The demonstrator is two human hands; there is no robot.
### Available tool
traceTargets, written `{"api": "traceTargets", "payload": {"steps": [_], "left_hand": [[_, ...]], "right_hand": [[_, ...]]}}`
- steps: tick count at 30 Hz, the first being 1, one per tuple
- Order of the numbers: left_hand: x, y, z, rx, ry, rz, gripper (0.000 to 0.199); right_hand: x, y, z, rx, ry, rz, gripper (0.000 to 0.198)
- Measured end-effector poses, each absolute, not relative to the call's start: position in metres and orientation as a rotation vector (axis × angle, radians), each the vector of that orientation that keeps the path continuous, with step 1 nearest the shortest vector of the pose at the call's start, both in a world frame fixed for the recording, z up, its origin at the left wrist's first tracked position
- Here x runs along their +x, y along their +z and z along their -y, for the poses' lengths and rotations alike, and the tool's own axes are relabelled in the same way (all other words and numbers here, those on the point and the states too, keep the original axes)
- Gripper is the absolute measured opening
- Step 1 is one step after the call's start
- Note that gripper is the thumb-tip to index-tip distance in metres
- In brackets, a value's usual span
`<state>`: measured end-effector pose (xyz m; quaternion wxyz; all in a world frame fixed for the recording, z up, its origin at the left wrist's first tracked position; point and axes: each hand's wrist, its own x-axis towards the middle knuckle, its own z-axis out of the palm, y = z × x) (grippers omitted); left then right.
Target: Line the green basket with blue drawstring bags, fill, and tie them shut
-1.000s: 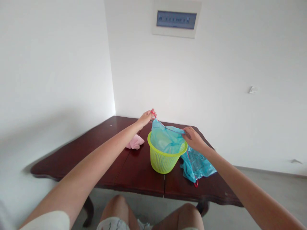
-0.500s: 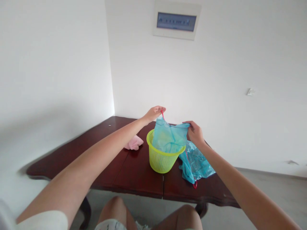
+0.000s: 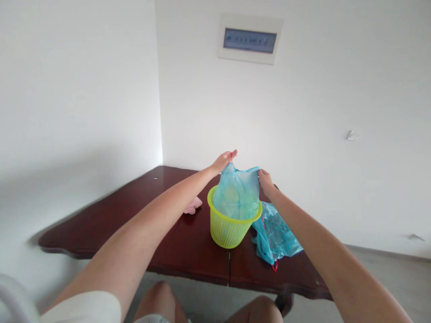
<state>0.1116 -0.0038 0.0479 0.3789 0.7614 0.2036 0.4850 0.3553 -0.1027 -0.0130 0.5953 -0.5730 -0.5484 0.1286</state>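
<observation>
A translucent blue drawstring garbage bag [image 3: 237, 190] hangs upright, its lower part inside a yellow-green perforated plastic basket [image 3: 230, 231]. My left hand [image 3: 225, 160] is closed at the bag's upper left corner, with the red drawstring looped at its fingers. On the other side my right hand [image 3: 266, 181] pinches the bag's upper right edge. Both hands are above the basket's far rim. How deep the bag reaches inside is partly hidden by the basket wall.
The basket stands on a dark red wooden table [image 3: 134, 211]. Right of it lies a second crumpled blue bag [image 3: 281, 233] with a red string. A pink crumpled item [image 3: 193, 205] sits to the left, partly behind my left forearm. A white wall rises behind the table.
My hands have come closer together, the right one moving left and slightly up. The bag's top edge is narrower and hangs more upright. The camera has tilted slightly.
</observation>
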Motion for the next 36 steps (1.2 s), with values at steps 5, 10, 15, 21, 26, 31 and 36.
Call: {"api": "traceTargets", "payload": {"steps": [5,10,15,21,26,31,36], "left_hand": [[0.090,0.057,0.031,2.020,1.270,-0.455,0.087],[0.078,0.050,0.076,2.075,0.854,-0.317,0.088],[0.081,0.032,0.124,2.029,0.576,-0.182,0.065],[0.070,0.021,0.152,1.957,0.465,-0.080,0.054],[0.056,0.032,0.158,2.159,0.377,0.052,0.045],[0.048,0.042,0.159,2.414,0.419,0.026,0.029],[0.049,0.050,0.167,2.544,0.827,-0.138,0.018]], "right_hand": [[0.349,0.006,0.137,-1.226,0.105,1.340,0.051],[0.333,0.002,0.213,-1.083,-0.248,1.912,0.051],[0.308,-0.015,0.267,-0.920,-0.540,2.218,0.062],[0.281,-0.025,0.305,-0.971,-0.390,2.122,0.043],[0.274,-0.025,0.325,-0.962,-0.100,1.975,0.037],[0.275,-0.032,0.332,-0.983,0.044,1.819,0.032],[0.271,-0.035,0.330,-0.979,0.391,1.611,0.026]]}}
